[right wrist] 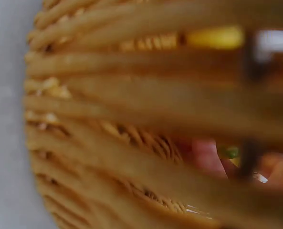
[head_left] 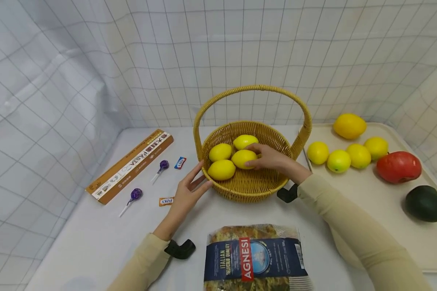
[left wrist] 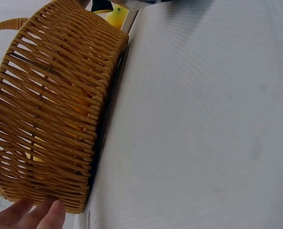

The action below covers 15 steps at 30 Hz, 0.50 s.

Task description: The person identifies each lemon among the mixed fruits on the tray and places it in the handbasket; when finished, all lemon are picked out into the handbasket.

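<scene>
R hand (head_left: 271, 158) is in over the rt-front rim of the wicker basket (head_left: 255, 184), thumb + fingers pinching one lemon (head_left: 242, 159). Held lemon is inside basket, next to 3 other lemons (head_left: 221, 170); can't tell if it bears on basket floor or hangs just above. Pinch is from the rt, prob. b/c neighbours crowd its left + back. Rt wrist view: mostly blurred weave, bits of fingers thru gaps, no help re contact. L hand (head_left: 187, 190) grasps nothing: fingers spread, laid on left-front rim + outer wall, prob. steadying basket vs. R hand's push. L wrist view agrees, fingertips (left wrist: 57, 212) against lower weave. Handle (head_left: 256, 87) arches overhead, upright, so front is clear for reaching in. Tray (head_left: 364, 218) to rt, edge near basket, w/ 4 lemons in a row (head_left: 358, 156), larger yellow fruit (head_left: 349, 126), red fruit (head_left: 399, 167), dark green fruit (head_left: 425, 203); R-arm side, prob. for easy access. Pasta bag (head_left: 255, 258) in front; pasta box (head_left: 131, 165), 2 lollipops (head_left: 136, 194), 2 wrapped sweets (head_left: 180, 163) at left, apart from basket.
</scene>
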Tool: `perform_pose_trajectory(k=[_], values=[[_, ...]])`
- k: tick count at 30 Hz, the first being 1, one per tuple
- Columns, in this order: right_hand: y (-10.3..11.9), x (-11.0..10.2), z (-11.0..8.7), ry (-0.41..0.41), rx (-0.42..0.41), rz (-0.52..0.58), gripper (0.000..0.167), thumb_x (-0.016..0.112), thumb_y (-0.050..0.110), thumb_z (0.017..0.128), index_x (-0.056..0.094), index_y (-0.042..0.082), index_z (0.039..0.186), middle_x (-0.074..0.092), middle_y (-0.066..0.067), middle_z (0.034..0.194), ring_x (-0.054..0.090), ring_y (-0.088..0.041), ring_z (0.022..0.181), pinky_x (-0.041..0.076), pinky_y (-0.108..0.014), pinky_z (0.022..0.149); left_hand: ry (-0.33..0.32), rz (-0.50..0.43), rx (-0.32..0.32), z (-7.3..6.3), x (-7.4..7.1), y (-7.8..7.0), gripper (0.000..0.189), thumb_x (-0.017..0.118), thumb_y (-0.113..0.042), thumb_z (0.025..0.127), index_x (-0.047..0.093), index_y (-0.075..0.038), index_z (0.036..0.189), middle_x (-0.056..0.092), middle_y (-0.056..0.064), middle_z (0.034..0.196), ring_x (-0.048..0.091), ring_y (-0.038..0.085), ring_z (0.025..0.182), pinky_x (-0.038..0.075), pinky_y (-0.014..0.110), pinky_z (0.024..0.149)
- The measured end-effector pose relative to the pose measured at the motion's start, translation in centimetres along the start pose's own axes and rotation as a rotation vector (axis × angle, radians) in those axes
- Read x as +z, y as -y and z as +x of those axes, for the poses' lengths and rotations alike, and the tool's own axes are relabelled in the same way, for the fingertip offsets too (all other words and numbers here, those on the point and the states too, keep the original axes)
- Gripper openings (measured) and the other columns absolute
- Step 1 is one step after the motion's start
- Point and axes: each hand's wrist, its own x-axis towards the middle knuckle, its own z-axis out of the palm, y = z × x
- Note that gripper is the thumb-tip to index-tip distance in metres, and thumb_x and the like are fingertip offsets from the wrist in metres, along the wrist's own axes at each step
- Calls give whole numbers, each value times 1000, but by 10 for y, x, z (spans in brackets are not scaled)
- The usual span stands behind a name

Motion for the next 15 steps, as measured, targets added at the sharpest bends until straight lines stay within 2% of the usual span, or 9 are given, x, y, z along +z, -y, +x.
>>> perform_pose_trajectory(k=[4, 7, 11, 15], values=[[0, 1, 5, -55, 16, -80, 56, 68, 23, 89, 42, 2, 134, 44, -20, 132, 45, -33, 116, 40, -44, 97, 4, -3, -8, -1, 2, -9, 63, 59, -4, 92, 30, -11, 147, 25, 6, 150, 39, 31, 126, 44, 30, 94], [-2, 2, 9, -91, 29, -151, 57, 68, 26, 88, 43, 2, 133, 46, -19, 131, 43, -33, 119, 38, -44, 99, 4, 2, -6, -1, 2, -11, 62, 58, -3, 92, 30, -10, 147, 25, 6, 150, 39, 31, 126, 44, 30, 94], [-2, 3, 10, -132, 18, -234, 60, 67, 29, 89, 41, 0, 135, 47, -21, 131, 45, -32, 117, 40, -43, 97, -3, 17, 31, 2, 0, 3, 62, 61, -7, 92, 33, -16, 147, 27, 1, 149, 42, 28, 125, 45, 29, 93], [0, 4, -2, -167, -41, -259, 60, 62, 29, 92, 39, -1, 137, 45, -21, 134, 43, -33, 121, 38, -44, 99, -4, 13, 20, 1, -1, 4, 63, 61, -8, 92, 32, -16, 147, 27, 1, 150, 42, 27, 125, 44, 29, 94]])
